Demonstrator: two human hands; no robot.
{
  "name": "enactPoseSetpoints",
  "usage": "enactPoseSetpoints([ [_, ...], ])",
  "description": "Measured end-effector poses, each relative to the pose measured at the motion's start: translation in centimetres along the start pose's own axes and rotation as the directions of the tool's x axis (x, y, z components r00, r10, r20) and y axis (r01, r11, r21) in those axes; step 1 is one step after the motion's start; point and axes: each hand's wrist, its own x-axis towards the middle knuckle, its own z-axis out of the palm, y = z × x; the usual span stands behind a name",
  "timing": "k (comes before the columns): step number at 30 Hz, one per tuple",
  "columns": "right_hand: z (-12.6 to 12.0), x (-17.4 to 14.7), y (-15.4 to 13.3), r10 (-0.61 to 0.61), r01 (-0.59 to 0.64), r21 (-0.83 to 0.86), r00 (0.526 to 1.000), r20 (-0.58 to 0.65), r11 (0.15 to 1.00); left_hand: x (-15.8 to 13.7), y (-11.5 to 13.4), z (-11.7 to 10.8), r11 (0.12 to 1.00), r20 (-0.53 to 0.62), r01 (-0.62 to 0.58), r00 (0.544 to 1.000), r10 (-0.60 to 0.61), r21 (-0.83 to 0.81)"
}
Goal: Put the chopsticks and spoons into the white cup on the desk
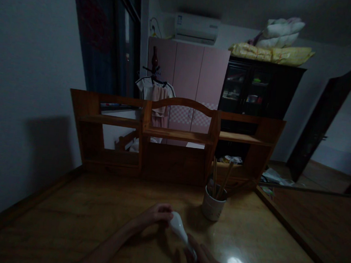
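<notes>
A white soup spoon (pixel 177 225) is held at a slant above the wooden table (pixel 96 210). Its handle runs down into my right hand (pixel 206 260), whose fingers are wrapped round it. At the bowl end, my left hand (pixel 160 214) has its fingers bent and closed on the rim. Just beyond the spoon, to the right, stands a light-coloured cup (pixel 212 207) with several wooden chopsticks (pixel 224 180) leaning in it. My right hand hides part of the spoon's handle.
A wooden shelf unit (pixel 179 136) stands along the table's back edge. To the left rises a wall (pixel 29 95); a raised wooden edge (pixel 295 230) borders the right side. Farther back are a pink wardrobe (pixel 186 71) and a dark cabinet (pixel 264 90).
</notes>
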Motion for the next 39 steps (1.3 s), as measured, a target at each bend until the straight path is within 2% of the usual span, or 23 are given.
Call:
enactPoseSetpoints([
  [7, -0.2, 0.3, -0.5, 0.028, -0.029, 0.011, 0.998, 0.054, 1.000, 0.0, -0.5, 0.4, 0.994, -0.008, -0.048, 0.999, 0.048, -0.098],
  [14, 0.2, 0.0, -0.3, 0.028, -0.032, 0.057, 0.997, 0.071, 0.998, -0.1, -0.3, 0.7, 0.992, -0.051, -0.048, 0.998, 0.042, -0.120],
  [18, 0.8, -0.6, 0.1, 0.057, -0.061, 0.054, 0.996, 0.068, 0.997, 0.1, -0.7, 0.5, 0.986, -0.086, -0.008, 0.996, -0.006, -0.168],
  [26, 1.0, -0.6, 0.0, 0.077, -0.087, 0.099, 0.992, 0.103, 0.991, 0.3, -1.0, 0.3, 0.985, -0.033, -0.037, 0.999, 0.031, -0.171],
  [32, 0.5, 0.0, -0.7, 0.071, -0.074, 0.075, 0.997, 0.042, 0.994, 0.1, -0.5, 0.3, 0.988, -0.019, -0.011, 1.000, 0.008, -0.152],
  [39, 1.2, -0.6, 0.0, 0.057, -0.060, 0.064, 0.997, 0.055, 0.996, -0.1, 0.0, 0.5, 0.989, -0.004, -0.030, 1.000, 0.030, -0.142],
])
